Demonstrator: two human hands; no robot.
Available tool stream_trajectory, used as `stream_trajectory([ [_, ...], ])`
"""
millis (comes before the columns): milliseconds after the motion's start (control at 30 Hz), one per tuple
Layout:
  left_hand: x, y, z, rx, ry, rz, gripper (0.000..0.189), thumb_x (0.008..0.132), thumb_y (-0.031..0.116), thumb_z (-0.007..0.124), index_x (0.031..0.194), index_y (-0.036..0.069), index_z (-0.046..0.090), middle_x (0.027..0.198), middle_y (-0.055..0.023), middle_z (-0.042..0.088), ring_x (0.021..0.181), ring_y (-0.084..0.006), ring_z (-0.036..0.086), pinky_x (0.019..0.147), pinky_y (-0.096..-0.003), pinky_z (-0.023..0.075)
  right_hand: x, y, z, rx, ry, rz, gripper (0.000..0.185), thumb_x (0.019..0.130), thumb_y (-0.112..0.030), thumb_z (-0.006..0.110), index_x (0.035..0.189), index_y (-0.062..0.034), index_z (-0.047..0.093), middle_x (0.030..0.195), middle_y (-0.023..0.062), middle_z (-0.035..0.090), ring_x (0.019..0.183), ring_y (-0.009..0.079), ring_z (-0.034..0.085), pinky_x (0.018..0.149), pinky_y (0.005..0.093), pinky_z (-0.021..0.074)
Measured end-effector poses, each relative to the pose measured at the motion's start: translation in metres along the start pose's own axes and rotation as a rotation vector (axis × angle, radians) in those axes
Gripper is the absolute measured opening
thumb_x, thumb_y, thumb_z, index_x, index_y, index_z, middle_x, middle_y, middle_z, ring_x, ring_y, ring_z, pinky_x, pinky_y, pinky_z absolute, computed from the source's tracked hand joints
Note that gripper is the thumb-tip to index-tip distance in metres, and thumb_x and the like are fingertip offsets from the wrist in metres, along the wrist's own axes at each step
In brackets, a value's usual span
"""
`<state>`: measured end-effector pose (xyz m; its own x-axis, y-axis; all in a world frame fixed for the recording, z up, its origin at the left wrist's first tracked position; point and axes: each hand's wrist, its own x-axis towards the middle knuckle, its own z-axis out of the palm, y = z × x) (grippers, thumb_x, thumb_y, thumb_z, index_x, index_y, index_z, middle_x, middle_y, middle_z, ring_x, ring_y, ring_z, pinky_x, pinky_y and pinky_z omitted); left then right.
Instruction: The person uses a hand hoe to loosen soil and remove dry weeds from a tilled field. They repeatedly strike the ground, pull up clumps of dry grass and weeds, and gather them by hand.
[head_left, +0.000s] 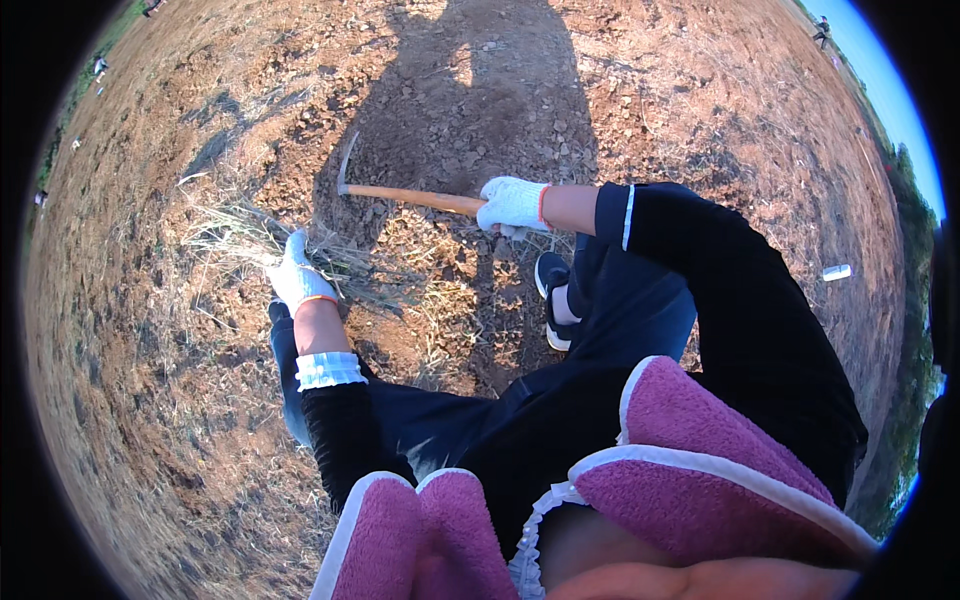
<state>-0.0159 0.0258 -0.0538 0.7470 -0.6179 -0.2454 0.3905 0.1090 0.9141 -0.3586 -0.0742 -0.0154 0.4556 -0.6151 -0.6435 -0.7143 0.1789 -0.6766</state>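
Note:
My left hand, in a white knit glove, is closed around a bundle of dry grass stalks at the left of centre, with stalks sticking out on both sides. In a matching glove, my right hand grips the wooden handle of a small pick-like hand hoe. Its narrow curved metal blade lies at the handle's left end, above the grass bundle and over the shaded soil. The palm sides of both gloves are mostly hidden.
Reddish, cloddy soil with scattered straw spreads around me. My shoe stands below my right hand. A white cylindrical object lies at the far right. A distant person is at the upper right; small figures appear at the upper left.

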Motion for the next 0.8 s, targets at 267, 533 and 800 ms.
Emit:
stream_trajectory([
  [267,-0.007,0.004,-0.003,-0.021,-0.041,0.051,0.070,0.084,0.002,0.077,0.147,0.000,0.048,0.136,-0.0149,0.061,0.111,-0.0287,0.063,0.094,-0.0428,0.0547,-0.020,-0.001,0.010,0.203,0.083,-0.232,0.023,0.083,-0.017,0.072,0.086,-0.0006,0.057,0.068,0.0079,0.062,0.050,0.0160,0.061,0.044,0.0340,0.0486],
  [533,-0.007,0.000,-0.006,-0.097,-0.069,0.007,0.073,0.084,0.000,0.076,0.150,-0.001,0.044,0.136,-0.0156,0.060,0.110,-0.0293,0.064,0.095,-0.0435,0.0555,-0.010,0.077,0.102,0.112,-0.038,0.028,0.021,0.082,-0.018,0.072,0.079,0.0018,0.068,0.069,0.0128,0.069,0.055,0.0208,0.065,0.050,0.0360,0.0506],
  [800,-0.049,-0.002,0.000,-0.109,-0.086,-0.029,0.072,0.084,-0.004,0.073,0.150,0.005,0.046,0.135,-0.0146,0.061,0.110,-0.0301,0.064,0.093,-0.0437,0.0561,0.025,0.094,0.106,-0.118,0.066,0.098,0.044,0.082,-0.029,0.075,0.107,0.0039,0.058,0.087,0.0207,0.073,0.076,0.0301,0.074,0.067,0.0435,0.0557],
])
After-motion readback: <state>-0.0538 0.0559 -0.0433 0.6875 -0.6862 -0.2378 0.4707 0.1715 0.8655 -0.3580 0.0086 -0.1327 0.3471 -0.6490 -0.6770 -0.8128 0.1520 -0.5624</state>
